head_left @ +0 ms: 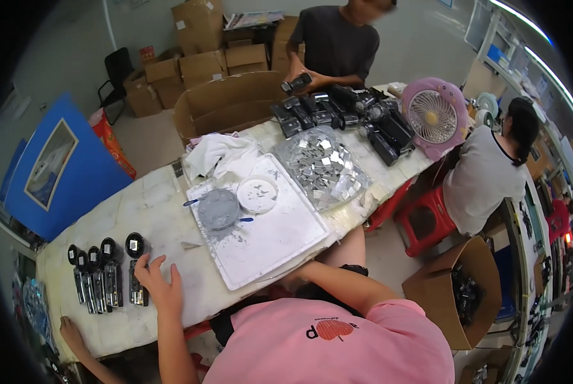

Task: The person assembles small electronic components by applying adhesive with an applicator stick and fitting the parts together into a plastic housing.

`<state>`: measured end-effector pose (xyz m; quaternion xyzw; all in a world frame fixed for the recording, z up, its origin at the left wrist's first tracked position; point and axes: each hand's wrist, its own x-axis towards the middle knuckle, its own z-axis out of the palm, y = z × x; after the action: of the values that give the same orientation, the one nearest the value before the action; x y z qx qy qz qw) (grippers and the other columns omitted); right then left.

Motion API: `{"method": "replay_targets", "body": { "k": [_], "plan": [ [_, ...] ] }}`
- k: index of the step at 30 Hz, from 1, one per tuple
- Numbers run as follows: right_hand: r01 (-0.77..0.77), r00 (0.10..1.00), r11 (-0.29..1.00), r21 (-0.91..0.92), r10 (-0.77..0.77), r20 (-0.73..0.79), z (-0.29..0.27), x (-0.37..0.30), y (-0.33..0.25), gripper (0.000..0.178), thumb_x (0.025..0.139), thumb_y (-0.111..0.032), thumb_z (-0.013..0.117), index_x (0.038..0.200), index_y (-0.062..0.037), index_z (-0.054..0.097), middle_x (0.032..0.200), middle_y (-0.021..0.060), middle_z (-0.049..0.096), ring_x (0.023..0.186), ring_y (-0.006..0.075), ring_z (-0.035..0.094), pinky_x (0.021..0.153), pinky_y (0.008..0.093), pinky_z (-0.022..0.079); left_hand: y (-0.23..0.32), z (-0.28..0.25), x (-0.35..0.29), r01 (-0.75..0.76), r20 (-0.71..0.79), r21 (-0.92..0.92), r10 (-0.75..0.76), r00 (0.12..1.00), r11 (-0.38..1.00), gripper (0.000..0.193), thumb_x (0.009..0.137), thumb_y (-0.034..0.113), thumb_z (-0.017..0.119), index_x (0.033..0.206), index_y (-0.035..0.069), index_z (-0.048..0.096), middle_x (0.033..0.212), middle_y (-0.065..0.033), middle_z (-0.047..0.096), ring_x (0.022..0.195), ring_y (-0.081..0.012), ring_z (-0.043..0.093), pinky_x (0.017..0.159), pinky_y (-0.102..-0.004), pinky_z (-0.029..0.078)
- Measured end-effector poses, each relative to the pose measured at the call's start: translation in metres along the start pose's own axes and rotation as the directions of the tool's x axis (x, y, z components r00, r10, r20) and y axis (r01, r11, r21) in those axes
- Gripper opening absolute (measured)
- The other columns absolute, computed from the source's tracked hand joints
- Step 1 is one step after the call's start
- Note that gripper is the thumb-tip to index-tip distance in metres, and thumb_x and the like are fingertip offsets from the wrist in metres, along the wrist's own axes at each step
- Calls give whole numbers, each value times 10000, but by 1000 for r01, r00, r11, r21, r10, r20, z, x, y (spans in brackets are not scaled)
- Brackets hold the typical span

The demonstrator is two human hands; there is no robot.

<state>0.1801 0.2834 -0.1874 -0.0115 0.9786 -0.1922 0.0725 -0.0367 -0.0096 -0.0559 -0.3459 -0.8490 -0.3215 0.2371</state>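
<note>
My left hand (pixel 160 286) is over the table's left part, fingers spread and curved. Its fingertips are at the right-hand unit (pixel 137 281) of a row of black camcorder-like devices; whether they touch it I cannot tell. Several similar devices (pixel 97 281) stand close together to the left, each with a round black end bearing a pale square. My right forearm (pixel 337 281) reaches to the table's front edge, where the hand (pixel 293 276) is mostly hidden and its fingers do not show. A white tray (pixel 280 240) nearby holds a tub of grey paste (pixel 219 209) and a white round lid (pixel 257 194).
A bag of small metal plates (pixel 325 168), piled black devices (pixel 344 112) and a pink fan (pixel 432 115) fill the far right. Across, a person (pixel 337 45) holds a black device. Another person's hand (pixel 72 334) rests at the left edge. An open carton (pixel 456 294) stands right.
</note>
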Motion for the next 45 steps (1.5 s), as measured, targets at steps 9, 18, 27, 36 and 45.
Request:
{"method": "replay_targets", "body": {
  "k": [9, 18, 27, 36, 45],
  "plan": [
    [168, 984, 985, 31, -170, 55, -21, 80, -6, 342, 846, -235, 614, 1150, -93, 676, 1081, 138, 688, 957, 296, 658, 824, 376, 513, 9, 4, 2, 17, 15, 36, -17, 1000, 999, 392, 762, 97, 708, 1121, 47, 559, 1228, -206, 448, 1148, -394, 406, 962, -498, 306],
    [284, 951, 948, 142, -298, 88, -30, 157, -5, 346, 847, -235, 612, 1155, -90, 671, 1084, 139, 687, 963, 299, 656, 826, 379, 513, 17, 9, 4, -70, 99, -38, 74, 992, 997, 458, 755, 109, 715, 1161, 20, 522, 1197, -220, 451, 1102, -415, 424, 946, -511, 344],
    [37, 998, 948, 316, -53, 44, -52, 166, 92, 350, 849, -235, 610, 1160, -86, 667, 1088, 141, 685, 968, 302, 654, 828, 381, 512, 11, 7, -7, -6, 299, -24, 13, 954, 1000, 551, 766, 60, 659, 1244, -41, 405, 1280, -283, 366, 1171, -433, 389, 1009, -523, 319],
    [-120, 988, 877, 464, 61, 140, -40, 152, 113, 354, 850, -235, 609, 1165, -83, 663, 1091, 143, 684, 974, 305, 651, 830, 383, 511, 3, 4, -14, 16, 385, -7, -12, 923, 1000, 577, 773, 30, 612, 1278, -49, 344, 1302, -283, 335, 1196, -427, 369, 1038, -526, 291],
    [-162, 987, 862, 480, 132, 96, -37, 123, 94, 358, 852, -235, 607, 1171, -80, 658, 1095, 144, 682, 980, 308, 649, 832, 386, 511, 13, 9, -7, -51, 260, -12, 52, 964, 999, 574, 787, 45, 617, 1279, -78, 350, 1312, -288, 342, 1198, -444, 370, 1058, -520, 270]
  ]
}}
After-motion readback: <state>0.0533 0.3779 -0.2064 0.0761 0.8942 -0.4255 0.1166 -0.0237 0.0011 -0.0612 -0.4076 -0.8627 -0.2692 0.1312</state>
